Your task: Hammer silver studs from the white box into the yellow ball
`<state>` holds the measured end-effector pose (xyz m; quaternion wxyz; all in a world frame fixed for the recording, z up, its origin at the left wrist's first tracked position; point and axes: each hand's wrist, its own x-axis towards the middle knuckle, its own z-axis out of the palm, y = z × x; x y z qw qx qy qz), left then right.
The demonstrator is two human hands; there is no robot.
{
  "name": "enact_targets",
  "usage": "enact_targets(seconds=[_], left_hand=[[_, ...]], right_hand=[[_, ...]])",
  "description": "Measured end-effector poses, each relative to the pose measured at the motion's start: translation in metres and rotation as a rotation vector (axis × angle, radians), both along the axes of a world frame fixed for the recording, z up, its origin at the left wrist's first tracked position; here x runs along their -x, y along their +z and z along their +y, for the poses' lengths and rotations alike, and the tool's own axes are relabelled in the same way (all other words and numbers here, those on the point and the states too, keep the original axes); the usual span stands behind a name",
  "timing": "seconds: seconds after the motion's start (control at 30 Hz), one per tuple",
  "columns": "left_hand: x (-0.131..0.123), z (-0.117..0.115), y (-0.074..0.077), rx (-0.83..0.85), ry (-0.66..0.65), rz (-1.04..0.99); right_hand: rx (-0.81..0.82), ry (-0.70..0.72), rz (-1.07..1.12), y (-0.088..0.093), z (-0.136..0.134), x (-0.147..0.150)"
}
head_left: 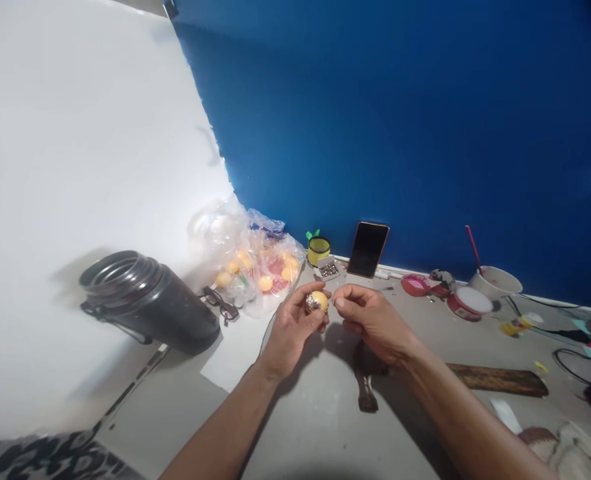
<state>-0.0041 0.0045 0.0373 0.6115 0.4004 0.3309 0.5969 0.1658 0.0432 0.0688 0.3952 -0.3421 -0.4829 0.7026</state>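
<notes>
My left hand (290, 330) is closed around a small yellow ball (320, 300), fingers behind it and thumb in front. Shiny silvery bits cover the ball's left side. Just to its right, my right hand (370, 317) is pinched, thumb against forefinger, close to the ball but apart from it. Whatever sits between those fingertips is too small to make out. Beyond the hands stands a small open box (328, 269) of shiny metallic pieces. A dark brown wooden piece (367, 393) lies on the table below my right hand.
A large dark flask (150, 303) leans at the left beside glasses (220, 305) and a plastic bag (270, 260) of yellow balls. A phone (368, 249) is propped against the blue wall. At right are a white bowl (495, 283), a round tub (468, 305) and a wooden strip (500, 380).
</notes>
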Motion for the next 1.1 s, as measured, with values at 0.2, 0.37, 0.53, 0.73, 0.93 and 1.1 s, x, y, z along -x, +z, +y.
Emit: enact_targets(seconds=[0.2, 0.37, 0.53, 0.73, 0.93, 1.1], left_hand=[[-0.0017, -0.0007, 0.0076, 0.122, -0.108, -0.237], [-0.0012, 0.0011, 0.006, 0.196, -0.132, -0.372], [-0.002, 0.0018, 0.0052, 0.192, -0.126, -0.336], [-0.008, -0.0008, 0.0048, 0.025, 0.132, 0.203], [-0.0079, -0.0023, 0.0002, -0.072, 0.144, 0.363], [-0.0094, -0.0027, 0.0045, -0.072, 0.14, 0.263]], right_hand=[[-0.073, -0.081, -0.048, 0.0, 0.0015, -0.001], [-0.092, -0.081, -0.073, -0.0054, 0.003, -0.0022], [-0.077, -0.089, -0.053, -0.0068, 0.0029, -0.0028], [-0.2, -0.114, -0.145, 0.0015, -0.001, 0.0022], [-0.261, -0.164, -0.205, 0.0005, 0.0027, -0.0004], [-0.263, -0.098, -0.156, -0.0001, 0.0039, -0.0044]])
